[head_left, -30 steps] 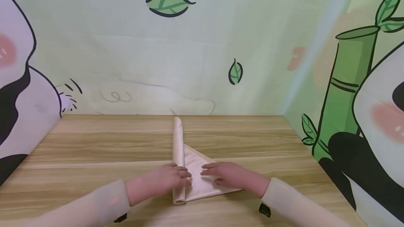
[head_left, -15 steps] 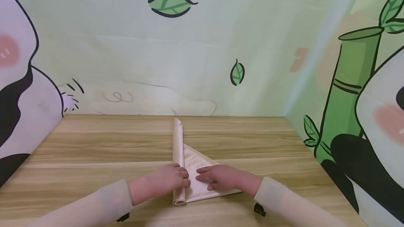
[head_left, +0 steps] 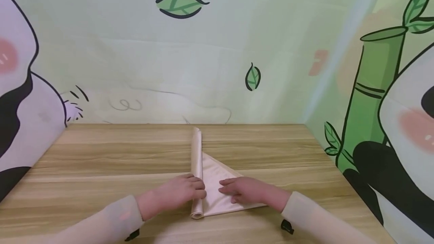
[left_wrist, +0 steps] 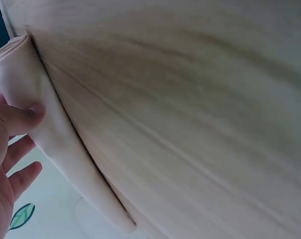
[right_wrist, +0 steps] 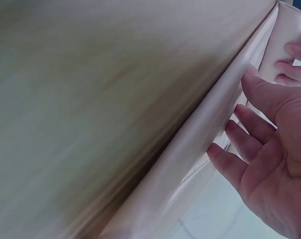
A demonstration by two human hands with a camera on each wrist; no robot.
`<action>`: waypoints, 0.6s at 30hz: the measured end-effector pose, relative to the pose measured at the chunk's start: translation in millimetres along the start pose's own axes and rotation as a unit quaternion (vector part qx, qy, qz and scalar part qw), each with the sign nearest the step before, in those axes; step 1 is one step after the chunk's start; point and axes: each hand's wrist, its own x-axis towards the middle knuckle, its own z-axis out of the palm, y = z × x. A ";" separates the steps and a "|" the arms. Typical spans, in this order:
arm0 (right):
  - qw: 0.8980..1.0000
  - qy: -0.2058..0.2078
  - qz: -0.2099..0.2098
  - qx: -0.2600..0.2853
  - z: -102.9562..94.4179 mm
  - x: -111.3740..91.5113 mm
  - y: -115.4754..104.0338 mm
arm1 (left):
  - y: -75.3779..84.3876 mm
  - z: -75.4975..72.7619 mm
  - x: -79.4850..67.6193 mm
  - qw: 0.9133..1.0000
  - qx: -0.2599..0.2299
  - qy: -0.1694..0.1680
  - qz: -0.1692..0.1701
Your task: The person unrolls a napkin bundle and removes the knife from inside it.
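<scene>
A pale pink, smooth cloth lies on the wooden table, its left side wound into a long narrow roll pointing away from me. The part still flat spreads to the right as a triangle. My left hand grips the near half of the roll, fingers bent over it. In the left wrist view its thumb presses along the roll's side. My right hand rests on the flat part with fingers extended and slightly spread. The right wrist view has those fingertips touching the cloth.
The wood-grain table reaches back to a pale green printed backdrop with leaves. Printed panda and bamboo panels stand at the right and left sides. Black straps show below both cuffs.
The roll and flat cloth have shifted slightly right. My right hand moved a little left, then back right with the cloth; my left hand stays on the roll.
</scene>
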 end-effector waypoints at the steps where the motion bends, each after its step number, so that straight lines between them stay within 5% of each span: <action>1: 1.000 0.002 0.002 0.002 0.1 -2.5 1.4 | 0.4 0.4 0.7 1.000 -0.001 0.000 -0.002; 11: 1.000 0.016 0.003 0.010 2.1 -13.1 4.5 | 4.7 8.3 -4.1 1.000 -0.023 0.008 -0.018; 18: 1.000 0.009 0.019 0.009 1.2 -13.7 3.1 | 5.9 0.9 -16.1 0.998 -0.039 0.000 -0.042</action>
